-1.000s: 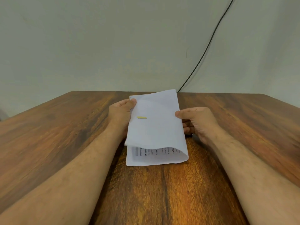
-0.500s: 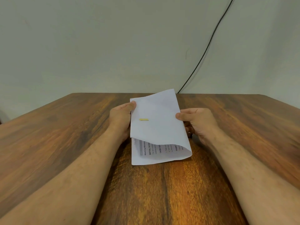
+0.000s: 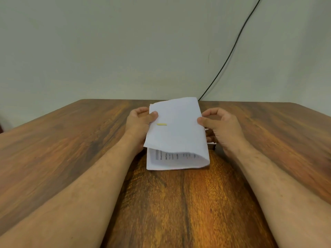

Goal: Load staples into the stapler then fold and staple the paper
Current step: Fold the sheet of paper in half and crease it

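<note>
A white printed paper [image 3: 177, 135] lies folded over on the wooden table [image 3: 71, 149], its top flap curling above the printed lower half, with the fold on the right. A small yellow mark [image 3: 161, 124] sits on the upper flap. My left hand [image 3: 138, 122] pinches the flap's upper left edge, thumb on top. My right hand [image 3: 222, 126] touches the right edge with its thumb, the fingers curled and lifted. Under the right hand a small silvery object [image 3: 211, 143] peeks out from behind the paper; I cannot tell what it is. No stapler is clearly visible.
A black cable [image 3: 231, 51] runs down the pale wall to the table's far edge behind the paper. The table's far edge lies just beyond the paper.
The right hand's fingers have lifted and spread off the paper's right edge, uncovering a silvery bit beneath. The top flap has shifted slightly; the left hand keeps its pinch.
</note>
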